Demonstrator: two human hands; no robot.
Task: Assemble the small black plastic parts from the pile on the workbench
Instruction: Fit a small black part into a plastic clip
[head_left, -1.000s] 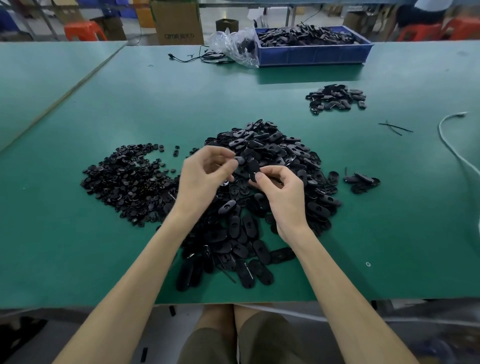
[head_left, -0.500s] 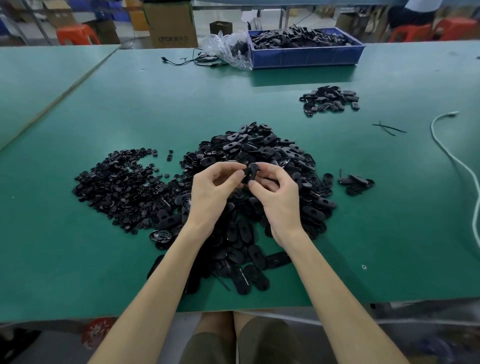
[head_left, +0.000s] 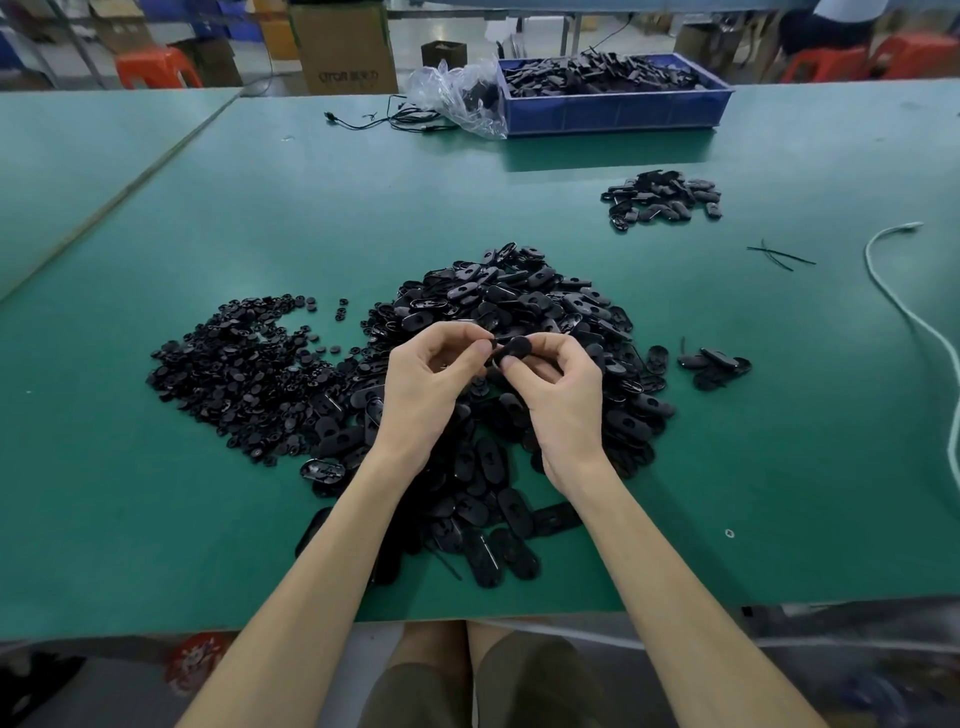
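Above the pile (head_left: 519, 312) on the bench (head_left: 363, 208), the left hand (head_left: 431, 384) and right hand (head_left: 561, 395) both pinch one black part (head_left: 511, 349) between their fingertips.

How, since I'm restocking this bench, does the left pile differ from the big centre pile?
The left pile holds small, roundish, button-like pieces, while the centre pile holds larger, elongated oval pieces. The left pile lies spread thin and flat, and the centre pile heaps up higher. Both are loose black plastic parts lying on the green workbench.
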